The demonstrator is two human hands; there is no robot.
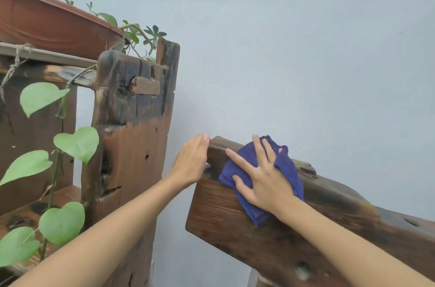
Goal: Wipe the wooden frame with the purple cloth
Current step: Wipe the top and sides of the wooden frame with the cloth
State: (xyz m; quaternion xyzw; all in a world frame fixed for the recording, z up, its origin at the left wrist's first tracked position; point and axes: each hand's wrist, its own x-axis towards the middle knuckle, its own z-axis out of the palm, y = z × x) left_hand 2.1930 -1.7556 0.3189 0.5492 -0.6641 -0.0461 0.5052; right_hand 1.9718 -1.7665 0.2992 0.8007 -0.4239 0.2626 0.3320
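Wood first: wooden frame slants down to the right. Purple cloth drapes over its upper end, pressed flat beneath the spread right hand. Left hand, fingers straight, rests against the frame's end.

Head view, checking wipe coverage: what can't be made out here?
- Wood beneath the purple cloth: hidden by cloth and right hand.
- Left hand fingertips: curl behind the wooden frame end.
- Frame's right and lower parts: cut off by the picture's edges.
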